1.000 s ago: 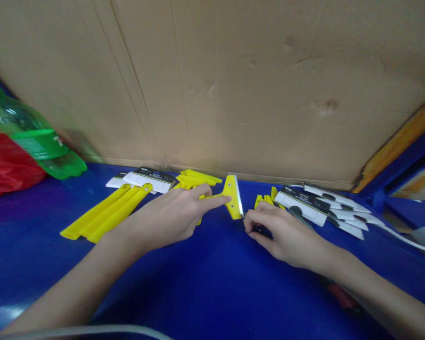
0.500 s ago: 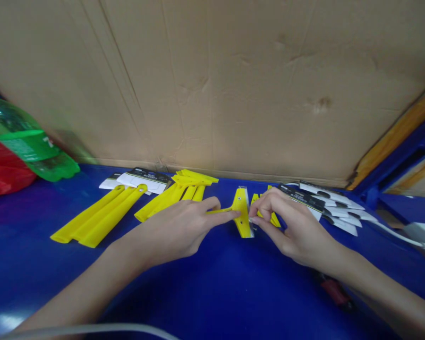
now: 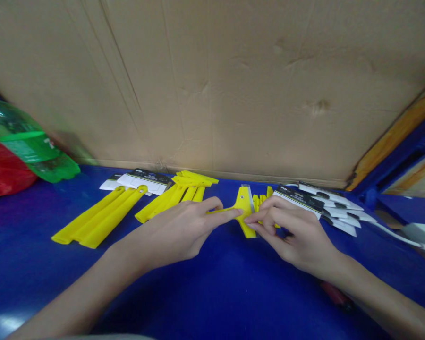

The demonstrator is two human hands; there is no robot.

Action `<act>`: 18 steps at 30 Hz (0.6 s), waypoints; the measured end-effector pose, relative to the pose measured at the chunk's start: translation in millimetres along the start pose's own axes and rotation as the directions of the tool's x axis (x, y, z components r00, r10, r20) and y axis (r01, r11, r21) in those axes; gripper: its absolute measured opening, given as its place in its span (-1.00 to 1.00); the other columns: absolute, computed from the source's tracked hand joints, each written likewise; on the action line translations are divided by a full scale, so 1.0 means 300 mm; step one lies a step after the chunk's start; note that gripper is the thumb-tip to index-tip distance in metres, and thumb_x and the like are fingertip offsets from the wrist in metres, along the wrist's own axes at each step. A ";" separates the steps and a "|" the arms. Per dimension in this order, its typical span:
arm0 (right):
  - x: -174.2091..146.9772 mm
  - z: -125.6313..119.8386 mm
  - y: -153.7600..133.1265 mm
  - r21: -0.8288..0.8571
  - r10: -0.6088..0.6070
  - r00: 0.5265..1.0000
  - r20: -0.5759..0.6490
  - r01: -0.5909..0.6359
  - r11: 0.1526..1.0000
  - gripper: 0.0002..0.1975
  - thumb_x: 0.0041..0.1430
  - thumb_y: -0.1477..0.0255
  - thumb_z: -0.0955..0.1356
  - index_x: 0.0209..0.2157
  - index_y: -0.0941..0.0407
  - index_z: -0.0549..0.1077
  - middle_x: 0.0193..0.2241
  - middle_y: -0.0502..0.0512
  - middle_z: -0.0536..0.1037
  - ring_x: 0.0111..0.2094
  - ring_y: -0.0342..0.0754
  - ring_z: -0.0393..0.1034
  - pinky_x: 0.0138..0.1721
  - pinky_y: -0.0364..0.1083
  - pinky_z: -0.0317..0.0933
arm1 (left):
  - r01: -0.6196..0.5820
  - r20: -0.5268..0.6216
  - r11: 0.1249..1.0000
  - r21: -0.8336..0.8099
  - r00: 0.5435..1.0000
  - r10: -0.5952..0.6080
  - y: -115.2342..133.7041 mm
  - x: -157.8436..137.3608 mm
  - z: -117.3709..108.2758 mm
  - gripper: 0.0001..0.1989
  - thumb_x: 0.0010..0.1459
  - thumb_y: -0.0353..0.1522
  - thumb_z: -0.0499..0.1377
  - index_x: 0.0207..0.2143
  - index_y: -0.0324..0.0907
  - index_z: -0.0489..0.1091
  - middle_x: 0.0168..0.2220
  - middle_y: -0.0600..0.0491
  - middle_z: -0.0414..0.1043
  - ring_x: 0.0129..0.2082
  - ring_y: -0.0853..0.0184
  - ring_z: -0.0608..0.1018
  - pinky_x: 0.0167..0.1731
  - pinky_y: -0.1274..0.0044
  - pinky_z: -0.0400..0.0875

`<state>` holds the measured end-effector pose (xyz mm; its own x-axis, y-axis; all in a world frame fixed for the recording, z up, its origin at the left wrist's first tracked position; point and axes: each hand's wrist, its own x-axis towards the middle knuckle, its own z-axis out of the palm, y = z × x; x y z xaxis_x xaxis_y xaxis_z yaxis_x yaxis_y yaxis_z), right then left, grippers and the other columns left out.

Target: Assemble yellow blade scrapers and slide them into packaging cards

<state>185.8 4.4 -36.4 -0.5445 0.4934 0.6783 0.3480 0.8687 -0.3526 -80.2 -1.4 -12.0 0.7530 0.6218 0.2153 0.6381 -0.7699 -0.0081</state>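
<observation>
My left hand (image 3: 194,224) is closed around the handle of a yellow scraper (image 3: 246,200), its index finger stretched along to the head. A clear strip runs down the right edge of that head, and a small screw or hole shows near its upper end. Thumb and fingers of my right hand (image 3: 286,226) are pinched together against the head's lower half. Whatever sits between those fingertips is too small to make out. Behind the right hand lie several small yellow pieces (image 3: 258,200), partly covered by the fingers.
Yellow handles (image 3: 102,215) and a pile of yellow scraper parts (image 3: 189,182) lie left on the blue table (image 3: 212,293). Packaging cards (image 3: 145,180) lie behind; more cards (image 3: 340,208) are at right. A green bottle (image 3: 38,146), red bag (image 3: 7,167), red-handled tool (image 3: 336,295) and cardboard wall (image 3: 212,85) surround them.
My right fingertips have moved slightly left, from the scraper head's edge onto its lower face. The head has tilted a little. My left hand keeps its hold in nearly the same place.
</observation>
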 end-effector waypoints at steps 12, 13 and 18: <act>0.012 -0.078 -0.044 -0.122 -0.105 0.979 0.173 0.127 0.984 -0.80 0.19 0.64 0.34 -0.32 0.02 0.46 -0.22 0.11 0.70 -0.14 0.10 0.49 -0.11 0.10 0.41 | -0.003 -0.035 0.999 -0.034 0.999 0.002 0.000 0.001 -0.006 -0.42 0.37 -0.54 0.02 0.37 0.03 0.26 0.03 -0.02 0.51 -0.19 0.31 0.63 -0.16 0.51 0.58; 0.012 -0.075 -0.044 -0.074 -0.071 0.987 0.143 0.083 0.994 -0.80 0.18 0.64 0.34 -0.35 0.02 0.44 -0.28 0.10 0.69 -0.15 0.08 0.49 -0.13 0.08 0.42 | -0.005 -0.034 0.999 -0.032 0.999 0.004 0.003 0.002 -0.007 -0.41 0.37 -0.54 0.02 0.37 0.03 0.26 0.03 -0.02 0.51 -0.20 0.32 0.63 -0.16 0.51 0.58; 0.024 -0.069 -0.024 0.160 0.238 0.968 -0.078 -0.224 0.961 -0.68 0.27 0.50 0.39 -0.56 0.03 0.33 -0.35 0.11 0.69 -0.26 0.04 0.52 -0.19 0.04 0.41 | -0.008 0.011 1.000 0.026 1.000 0.008 0.025 0.002 -0.009 -0.36 0.33 -0.57 0.04 0.38 0.08 0.25 0.02 0.00 0.52 -0.23 0.33 0.63 -0.17 0.53 0.57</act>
<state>195.3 0.8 -15.5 -0.3849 0.6811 0.6228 0.3341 0.7319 -0.5939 -75.3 -7.1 -9.2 0.7595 0.6174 0.2048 0.6361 -0.7708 -0.0354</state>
